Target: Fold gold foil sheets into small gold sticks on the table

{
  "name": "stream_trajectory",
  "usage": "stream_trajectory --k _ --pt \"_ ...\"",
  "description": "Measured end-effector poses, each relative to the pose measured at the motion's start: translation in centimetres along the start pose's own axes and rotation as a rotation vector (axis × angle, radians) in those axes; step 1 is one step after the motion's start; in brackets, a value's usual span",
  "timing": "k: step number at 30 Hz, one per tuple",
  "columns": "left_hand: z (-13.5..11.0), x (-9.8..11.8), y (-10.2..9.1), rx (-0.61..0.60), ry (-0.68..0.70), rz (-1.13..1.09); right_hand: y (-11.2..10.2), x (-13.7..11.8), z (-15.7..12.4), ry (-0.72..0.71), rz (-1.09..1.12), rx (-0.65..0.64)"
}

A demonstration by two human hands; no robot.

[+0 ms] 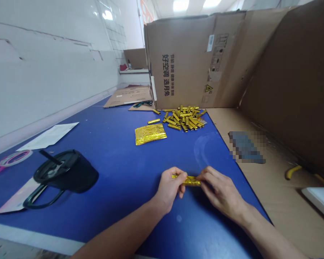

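Both my hands pinch one small gold foil roll (pixel 189 180) just above the blue table (pixel 124 169). My left hand (pixel 170 190) grips its left end with curled fingers. My right hand (pixel 221 192) grips the right end. Farther away lies a flat stack of gold foil sheets (pixel 150 133). Behind it is a heap of several finished gold rolls (pixel 184 118), with one stray gold roll (pixel 153 121) to its left.
A black lidded mug with a straw (pixel 66 174) stands at the left, near a tape roll (pixel 14 157) and a white sheet (pixel 50 136). Large cardboard panels (pixel 194 57) wall the back and right. A yellow-handled tool (pixel 293 172) and white object (pixel 320 202) lie on cardboard.
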State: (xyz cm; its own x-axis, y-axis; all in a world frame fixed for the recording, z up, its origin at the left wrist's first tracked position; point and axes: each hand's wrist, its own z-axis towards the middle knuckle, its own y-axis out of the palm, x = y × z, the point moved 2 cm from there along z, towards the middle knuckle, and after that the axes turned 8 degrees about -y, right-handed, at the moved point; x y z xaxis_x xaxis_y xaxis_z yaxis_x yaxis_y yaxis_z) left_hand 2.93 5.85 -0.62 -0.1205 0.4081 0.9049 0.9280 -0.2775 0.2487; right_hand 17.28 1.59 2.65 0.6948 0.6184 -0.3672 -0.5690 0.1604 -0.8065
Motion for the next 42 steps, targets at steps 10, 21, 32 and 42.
stream_trajectory --k 10,21,32,42 --pt "-0.3 0.0 0.1 -0.033 0.085 0.086 0.1 0.3 -0.1 0.02 -0.029 0.008" --pt "-0.7 0.6 0.5 -0.025 0.111 0.04 0.1 0.1 0.0 0.04 0.017 -0.042" --pt "-1.1 1.1 0.3 0.027 0.223 0.194 0.3 0.3 0.5 0.244 0.472 0.003" --pt "-2.1 1.6 -0.1 0.146 0.529 0.419 1.5 0.7 0.1 0.557 1.174 0.164"
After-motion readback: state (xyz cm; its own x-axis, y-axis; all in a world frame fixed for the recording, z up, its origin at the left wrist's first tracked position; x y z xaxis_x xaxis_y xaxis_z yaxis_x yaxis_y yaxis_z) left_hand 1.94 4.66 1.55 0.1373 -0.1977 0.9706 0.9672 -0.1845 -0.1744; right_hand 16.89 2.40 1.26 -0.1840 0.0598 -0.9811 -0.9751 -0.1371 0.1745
